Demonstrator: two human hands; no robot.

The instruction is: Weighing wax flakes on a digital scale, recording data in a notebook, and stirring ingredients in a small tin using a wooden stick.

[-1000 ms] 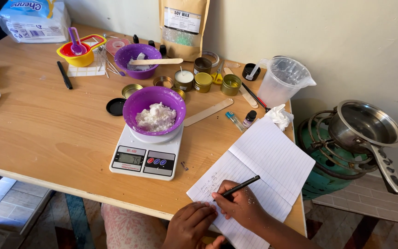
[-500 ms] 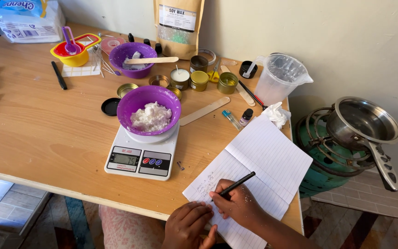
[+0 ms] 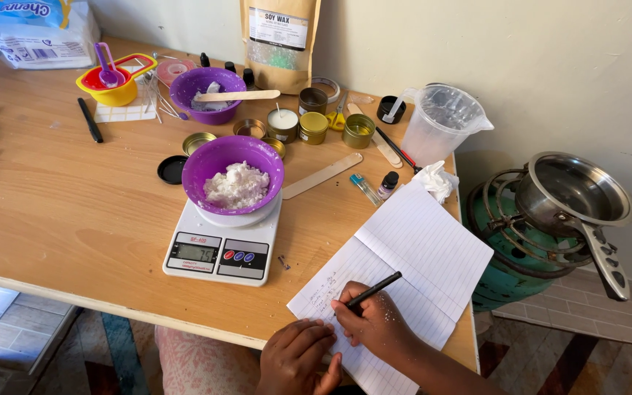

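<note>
My right hand grips a black pen with its tip on the left page of an open lined notebook at the table's near right corner. My left hand rests flat on the table's front edge at the notebook's lower left corner, holding nothing. To the left, a purple bowl of white flaky wax sits on a white digital kitchen scale with a lit display.
On the wooden table: a second purple bowl with a wooden stick, small tins, a clear plastic jug, a brown pouch, stacked coloured measuring cups. A steel pan sits on a green gas burner to the right.
The view has drifted slightly so everything sits a little further left. My right hand keeps the pen on the page, shifted slightly; the left hand stays at the notebook's corner.
</note>
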